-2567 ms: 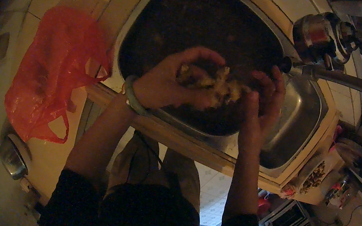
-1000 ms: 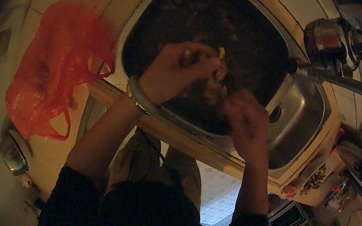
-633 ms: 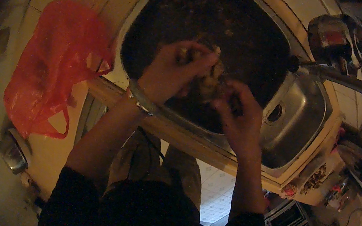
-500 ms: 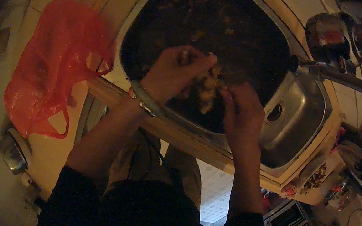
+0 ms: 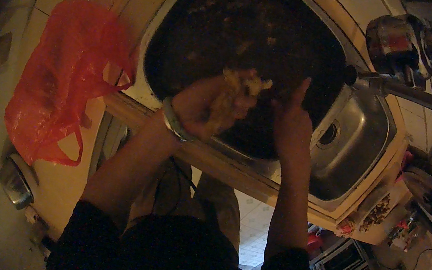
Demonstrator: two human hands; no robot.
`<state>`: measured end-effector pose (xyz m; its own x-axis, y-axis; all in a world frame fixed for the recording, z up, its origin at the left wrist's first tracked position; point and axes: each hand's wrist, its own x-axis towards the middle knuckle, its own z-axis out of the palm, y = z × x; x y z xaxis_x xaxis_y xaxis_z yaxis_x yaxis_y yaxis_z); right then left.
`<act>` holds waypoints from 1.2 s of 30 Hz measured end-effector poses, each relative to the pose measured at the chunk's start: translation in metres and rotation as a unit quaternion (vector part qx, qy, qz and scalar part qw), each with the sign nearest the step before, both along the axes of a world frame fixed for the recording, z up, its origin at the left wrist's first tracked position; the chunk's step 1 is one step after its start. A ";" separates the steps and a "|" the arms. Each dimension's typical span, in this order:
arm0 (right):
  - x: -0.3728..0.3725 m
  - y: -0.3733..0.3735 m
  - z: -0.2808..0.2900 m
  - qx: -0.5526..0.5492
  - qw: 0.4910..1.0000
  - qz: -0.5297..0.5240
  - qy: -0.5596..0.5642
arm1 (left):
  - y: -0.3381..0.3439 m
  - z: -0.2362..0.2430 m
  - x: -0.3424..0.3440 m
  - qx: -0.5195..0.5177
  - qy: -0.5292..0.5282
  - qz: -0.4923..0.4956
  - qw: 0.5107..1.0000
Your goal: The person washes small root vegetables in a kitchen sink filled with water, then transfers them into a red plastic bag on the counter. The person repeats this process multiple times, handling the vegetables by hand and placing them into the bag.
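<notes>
Over the large sink basin (image 5: 145,79), my left hand (image 5: 201,106) is closed around a knobbly, yellowish-brown branching piece (image 5: 231,88). Its lumpy ends stick out past the fingers; dim light hides its exact kind. A pale bracelet (image 5: 171,121) circles that wrist. Just to the right, my right hand (image 5: 293,131) is apart from the piece, with the index finger stretched out and the thumb away from it. Nothing shows in its grasp. Dark contents with scattered pale bits fill the basin below both hands.
A red plastic bag (image 5: 57,84) lies on the counter at left, near a metal bowl (image 5: 16,184). The faucet (image 5: 408,94) reaches in from the right above a small steel basin (image 5: 351,136). A shiny metal vessel (image 5: 390,47) stands behind it.
The piece hung between both hands before; now it is bunched up in my left hand, turned palm upward. My right hand has drawn off slightly and its index finger has straightened.
</notes>
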<state>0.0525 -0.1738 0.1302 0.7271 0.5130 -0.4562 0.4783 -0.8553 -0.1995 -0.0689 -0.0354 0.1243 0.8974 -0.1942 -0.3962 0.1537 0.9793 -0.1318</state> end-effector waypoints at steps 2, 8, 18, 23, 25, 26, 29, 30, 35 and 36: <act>0.001 -0.001 0.000 0.041 0.999 0.010 -0.011 | 0.000 -0.005 0.000 0.064 0.039 0.007 0.997; 0.009 0.014 -0.033 0.272 0.914 -0.159 0.257 | 0.017 -0.067 0.032 0.368 0.184 -0.059 0.910; -0.003 0.022 -0.154 0.319 0.909 -0.124 0.240 | 0.017 -0.142 0.055 0.534 0.282 -0.208 0.769; 0.000 0.031 -0.134 0.124 0.962 -0.091 0.224 | 0.009 -0.187 0.050 0.796 0.181 -0.130 0.562; 0.000 0.034 -0.116 0.148 0.960 -0.083 0.224 | 0.007 -0.190 0.045 0.908 0.098 -0.168 0.370; 0.002 0.034 -0.107 0.197 0.949 -0.073 0.234 | 0.008 -0.188 0.044 0.936 0.063 -0.178 0.298; -0.001 0.027 -0.082 0.153 0.968 -0.020 0.199 | -0.001 -0.165 0.044 0.835 0.106 -0.180 0.508; -0.001 0.024 -0.077 0.117 0.977 0.007 0.176 | -0.004 -0.156 0.048 0.679 0.190 -0.152 0.693; 0.006 0.017 -0.088 0.223 0.955 -0.060 0.185 | -0.011 -0.130 0.055 0.477 0.213 -0.056 0.851; 0.009 0.016 -0.096 0.242 0.949 -0.069 0.189 | -0.010 -0.129 0.055 0.494 0.205 -0.060 0.843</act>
